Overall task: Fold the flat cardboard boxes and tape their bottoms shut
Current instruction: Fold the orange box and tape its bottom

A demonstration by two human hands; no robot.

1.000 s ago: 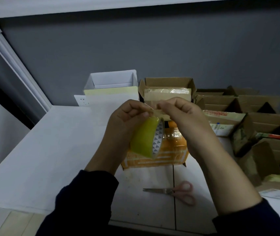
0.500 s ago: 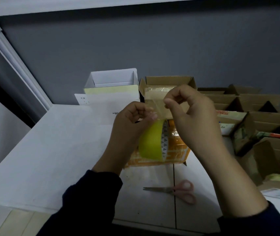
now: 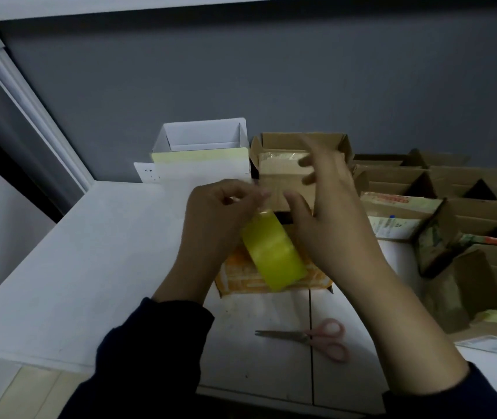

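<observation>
My left hand [image 3: 211, 219] holds a yellow roll of tape [image 3: 274, 252] above the white table [image 3: 90, 252], its fingers pinching the top of the roll. My right hand [image 3: 331, 222] is just right of the roll, blurred, with fingers spread and nothing visibly gripped. An orange printed cardboard box [image 3: 241, 276] lies on the table under both hands, mostly hidden by them. Whether a loose tape strip hangs from the roll cannot be made out.
Pink-handled scissors [image 3: 310, 338] lie on the table in front of the orange box. A white open box [image 3: 201, 140] and a brown open box [image 3: 301, 140] stand by the grey wall. Several brown cardboard boxes [image 3: 452, 207] crowd the right side.
My right hand was pinching the tape end and pulling it up; now its fingers are spread apart. The roll has turned so its yellow face points at me.
</observation>
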